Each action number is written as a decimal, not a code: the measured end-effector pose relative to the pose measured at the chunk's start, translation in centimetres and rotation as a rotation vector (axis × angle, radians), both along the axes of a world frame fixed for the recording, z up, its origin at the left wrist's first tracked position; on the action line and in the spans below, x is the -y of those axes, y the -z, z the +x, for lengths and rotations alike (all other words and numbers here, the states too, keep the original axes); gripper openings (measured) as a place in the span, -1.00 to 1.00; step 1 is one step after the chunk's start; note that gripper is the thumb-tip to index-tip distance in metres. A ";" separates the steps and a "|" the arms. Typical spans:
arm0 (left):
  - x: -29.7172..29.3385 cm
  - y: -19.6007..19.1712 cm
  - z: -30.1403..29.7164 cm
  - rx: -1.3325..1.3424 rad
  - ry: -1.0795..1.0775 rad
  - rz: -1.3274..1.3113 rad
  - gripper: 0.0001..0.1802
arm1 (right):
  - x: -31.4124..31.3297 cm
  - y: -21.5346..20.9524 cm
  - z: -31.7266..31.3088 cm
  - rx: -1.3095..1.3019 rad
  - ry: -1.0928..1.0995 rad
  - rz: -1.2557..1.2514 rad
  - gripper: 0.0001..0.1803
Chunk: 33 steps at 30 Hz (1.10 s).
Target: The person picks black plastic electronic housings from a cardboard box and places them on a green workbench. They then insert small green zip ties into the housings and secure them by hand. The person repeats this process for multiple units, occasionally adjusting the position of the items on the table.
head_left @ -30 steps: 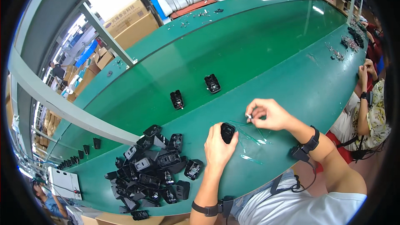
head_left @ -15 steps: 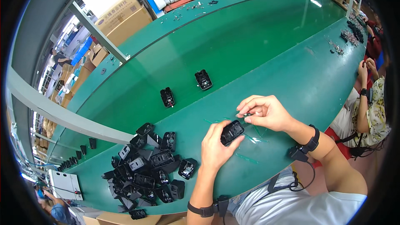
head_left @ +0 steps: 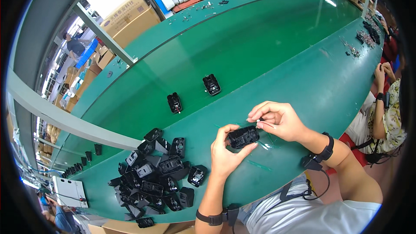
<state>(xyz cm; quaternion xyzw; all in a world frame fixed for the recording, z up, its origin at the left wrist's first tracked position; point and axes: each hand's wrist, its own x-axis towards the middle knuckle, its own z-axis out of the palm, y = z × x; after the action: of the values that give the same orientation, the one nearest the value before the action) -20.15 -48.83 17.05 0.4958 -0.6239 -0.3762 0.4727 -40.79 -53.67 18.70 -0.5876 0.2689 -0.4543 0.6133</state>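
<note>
My left hand (head_left: 224, 155) grips a small black plastic housing (head_left: 243, 138) by its ends, its open hollow side facing up. Just beyond the housing's upper right corner, my right hand (head_left: 282, 120) is closed in a pinch. A tiny part with a whitish tip (head_left: 259, 121) shows between its thumb and fingers, too small to name. Under and beside my hands, thin green strips (head_left: 259, 165) lie on the bench. To the left is a heap of black housings (head_left: 152, 188), some with parts inside.
On the green conveyor belt (head_left: 268, 47) lie two open black housings (head_left: 212, 84), with more standing at far left. A grey metal post (head_left: 73, 123) crosses at left above a white box (head_left: 68, 192). Small parts (head_left: 367, 39) are heaped far right, near another person's hands (head_left: 381, 74).
My left hand has turned the housing from tilted to nearly level. The right hand keeps its pinch close by, shifted very slightly. A person now stands in the far left background.
</note>
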 end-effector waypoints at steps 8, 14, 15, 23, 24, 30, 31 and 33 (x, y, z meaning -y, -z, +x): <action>0.1 1.3 0.2 -0.105 -0.021 0.047 -0.35 | -0.3 -0.2 0.0 -0.135 0.069 -0.156 -0.86; 0.3 1.2 0.0 -0.114 0.008 0.030 -0.36 | -1.1 -0.3 1.0 -0.156 0.104 -0.165 -0.79; 0.3 1.1 0.0 -0.127 0.012 0.040 -0.36 | -0.7 -0.5 0.9 -0.300 0.170 -0.416 -0.80; 0.1 -0.1 1.0 -0.622 0.229 0.203 -0.38 | -1.0 -0.6 0.7 -0.272 0.194 -0.512 -0.86; 0.1 0.2 1.2 -0.647 0.257 0.210 -0.37 | -1.0 -0.6 0.8 -0.270 0.196 -0.491 -0.87; -0.2 0.6 0.5 -0.697 0.257 0.239 -0.34 | -1.6 -0.2 1.1 -0.250 0.223 -0.510 -0.89; -0.2 0.6 0.5 -0.686 0.267 0.215 -0.34 | -1.9 -0.4 1.3 -0.256 0.231 -0.510 -0.89; 0.2 0.6 0.9 -0.701 0.278 0.254 -0.34 | -1.7 -0.3 1.4 -0.259 0.261 -0.534 -0.89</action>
<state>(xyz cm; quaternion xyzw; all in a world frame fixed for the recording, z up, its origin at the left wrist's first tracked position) -19.27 -49.07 16.44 0.3028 -0.4342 -0.6572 0.5365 -39.38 -51.94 19.03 -0.7412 0.2888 -0.5050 0.3349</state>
